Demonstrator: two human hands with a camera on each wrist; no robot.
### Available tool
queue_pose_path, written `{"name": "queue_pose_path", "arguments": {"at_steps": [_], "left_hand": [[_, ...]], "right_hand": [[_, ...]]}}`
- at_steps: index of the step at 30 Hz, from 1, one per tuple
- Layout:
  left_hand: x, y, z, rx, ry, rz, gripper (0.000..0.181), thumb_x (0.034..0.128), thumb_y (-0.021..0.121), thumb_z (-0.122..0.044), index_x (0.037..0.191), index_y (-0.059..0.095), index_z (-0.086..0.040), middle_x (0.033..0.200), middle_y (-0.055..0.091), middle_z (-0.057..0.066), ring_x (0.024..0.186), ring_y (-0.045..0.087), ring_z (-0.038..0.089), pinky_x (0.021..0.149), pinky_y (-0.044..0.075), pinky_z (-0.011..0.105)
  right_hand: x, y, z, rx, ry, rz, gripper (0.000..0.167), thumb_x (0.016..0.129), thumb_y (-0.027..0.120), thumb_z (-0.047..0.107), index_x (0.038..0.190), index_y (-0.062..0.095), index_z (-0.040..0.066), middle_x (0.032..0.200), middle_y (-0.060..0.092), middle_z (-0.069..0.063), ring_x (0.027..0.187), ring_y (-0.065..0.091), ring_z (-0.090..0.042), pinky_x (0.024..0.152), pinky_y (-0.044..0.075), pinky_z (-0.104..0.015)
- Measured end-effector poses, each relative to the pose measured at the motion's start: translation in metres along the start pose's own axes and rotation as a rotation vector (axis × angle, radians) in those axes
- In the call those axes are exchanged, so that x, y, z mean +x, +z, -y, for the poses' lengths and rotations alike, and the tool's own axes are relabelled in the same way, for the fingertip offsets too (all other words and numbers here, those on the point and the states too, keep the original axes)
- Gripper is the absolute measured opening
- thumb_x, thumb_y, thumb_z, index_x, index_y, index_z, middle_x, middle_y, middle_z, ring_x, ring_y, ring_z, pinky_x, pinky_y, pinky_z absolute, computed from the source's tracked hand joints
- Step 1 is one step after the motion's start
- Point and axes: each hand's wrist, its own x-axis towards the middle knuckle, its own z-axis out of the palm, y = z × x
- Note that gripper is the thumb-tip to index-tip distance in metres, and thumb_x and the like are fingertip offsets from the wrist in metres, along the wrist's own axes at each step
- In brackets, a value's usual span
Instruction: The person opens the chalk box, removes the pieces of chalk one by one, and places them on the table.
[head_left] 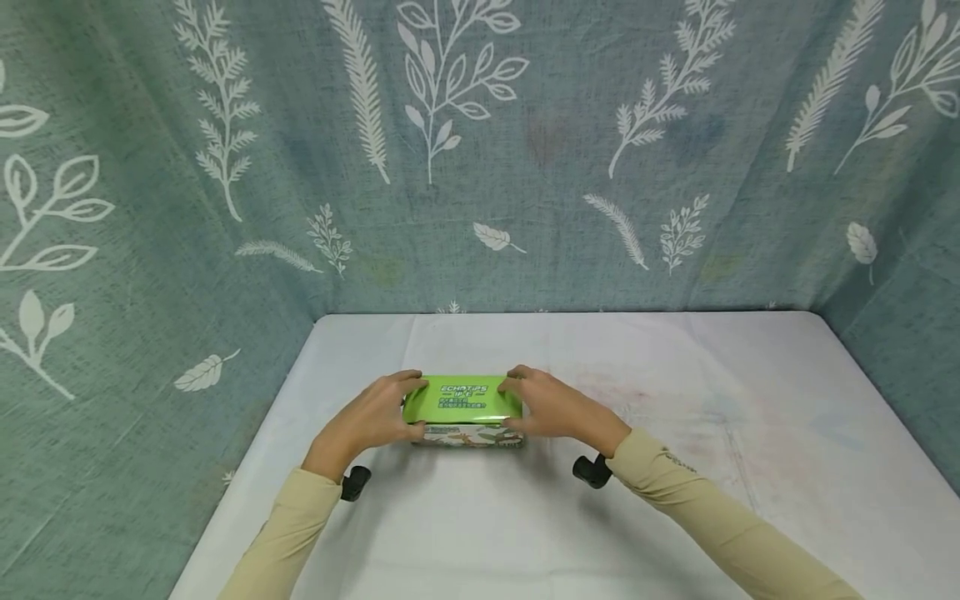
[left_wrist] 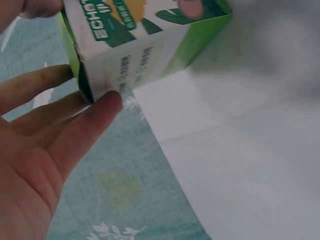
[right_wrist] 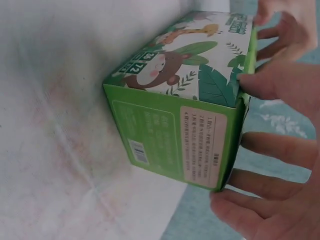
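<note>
A green box with printed white sides rests on the white table, between both hands. In the head view the left hand holds its left end, thumb at the near edge and fingers at the far edge. The right hand holds the other end the same way. The left wrist view shows the left hand with fingertips at the edge of the box. Animal and leaf pictures cover one side of the box in the right wrist view, where the right hand has thumb and fingers along its top edges.
The white-covered table extends around the box, mostly to the right. A blue-green curtain with white leaf patterns hangs behind the table and on both sides. Black devices are at the left wrist and the right wrist.
</note>
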Motion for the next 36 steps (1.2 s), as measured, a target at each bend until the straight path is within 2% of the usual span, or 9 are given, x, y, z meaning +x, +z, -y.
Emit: {"name": "queue_pose_path", "arguments": {"at_steps": [4,9,13,16,22,24,29,31,36], "left_hand": [[0.000,0.001,-0.003,0.012,-0.010,0.021,0.069,0.0665,0.069,-0.021,0.131,0.055,0.002,0.138,0.047,0.020,0.121,0.049,0.037,0.086,0.048,0.042],[-0.003,0.005,-0.002,0.027,0.009,0.000,0.066,0.0663,0.067,-0.016,0.129,0.057,0.001,0.139,0.046,0.021,0.121,0.049,0.039,0.081,0.048,0.038],[-0.004,0.005,-0.002,0.014,0.020,-0.003,0.065,0.0660,0.068,-0.015,0.128,0.058,0.002,0.140,0.045,0.021,0.121,0.050,0.038,0.070,0.046,0.031],[-0.003,0.002,-0.003,-0.010,0.021,0.011,0.061,0.0659,0.069,-0.014,0.124,0.061,0.004,0.139,0.045,0.022,0.120,0.051,0.035,0.064,0.042,0.028],[0.000,-0.003,-0.004,-0.026,0.025,0.021,0.050,0.0666,0.069,-0.013,0.113,0.067,0.005,0.135,0.050,0.023,0.104,0.056,0.023,0.051,0.033,0.024],[0.000,-0.003,-0.005,-0.039,0.022,0.021,0.047,0.0685,0.069,-0.014,0.111,0.068,0.005,0.134,0.050,0.023,0.102,0.056,0.023,0.052,0.034,0.024],[-0.004,0.001,-0.004,-0.081,0.006,0.019,0.052,0.0720,0.078,-0.023,0.115,0.066,0.004,0.138,0.046,0.023,0.121,0.050,0.035,0.076,0.050,0.031],[-0.005,0.003,-0.002,-0.109,0.003,0.010,0.056,0.0723,0.082,-0.027,0.116,0.065,0.004,0.139,0.045,0.023,0.122,0.049,0.037,0.083,0.052,0.036],[-0.002,0.003,0.007,-0.265,-0.025,0.006,0.059,0.0719,0.084,-0.030,0.118,0.064,0.001,0.141,0.043,0.021,0.116,0.055,0.032,0.084,0.055,0.038]], "right_hand": [[0.002,0.000,-0.004,0.001,-0.037,-0.013,0.050,0.080,0.072,0.030,0.120,0.064,0.001,0.125,0.056,-0.019,0.112,0.057,-0.029,0.089,0.052,-0.036],[0.003,0.002,-0.010,0.029,-0.054,-0.059,0.045,0.076,0.072,0.029,0.112,0.068,0.003,0.123,0.060,-0.017,0.118,0.055,-0.028,0.089,0.051,-0.031],[0.004,0.002,-0.009,0.005,-0.100,-0.069,0.042,0.073,0.071,0.028,0.106,0.068,0.002,0.111,0.065,-0.013,0.094,0.063,-0.019,0.071,0.052,-0.025],[0.005,-0.001,-0.006,-0.024,-0.112,-0.068,0.041,0.071,0.071,0.027,0.103,0.067,0.002,0.100,0.065,-0.007,0.075,0.056,-0.010,0.062,0.048,-0.020],[0.006,-0.003,0.001,-0.109,-0.086,-0.023,0.046,0.069,0.073,0.026,0.108,0.065,0.002,0.102,0.064,-0.007,0.070,0.051,-0.009,0.059,0.045,-0.022],[0.006,-0.001,0.004,-0.148,-0.084,-0.011,0.048,0.069,0.072,0.026,0.110,0.064,0.002,0.104,0.063,-0.009,0.071,0.050,-0.011,0.059,0.045,-0.024],[0.006,0.003,0.008,-0.225,-0.104,-0.018,0.047,0.070,0.068,0.022,0.112,0.062,0.003,0.103,0.062,-0.009,0.067,0.048,-0.012,0.054,0.041,-0.022],[0.006,0.004,0.008,-0.235,-0.113,-0.032,0.045,0.069,0.067,0.021,0.111,0.062,0.003,0.101,0.062,-0.009,0.064,0.047,-0.012,0.052,0.039,-0.022],[0.007,0.004,0.002,-0.189,-0.126,-0.073,0.041,0.068,0.067,0.022,0.105,0.063,0.005,0.088,0.060,-0.004,0.060,0.044,-0.010,0.049,0.036,-0.021]]}}
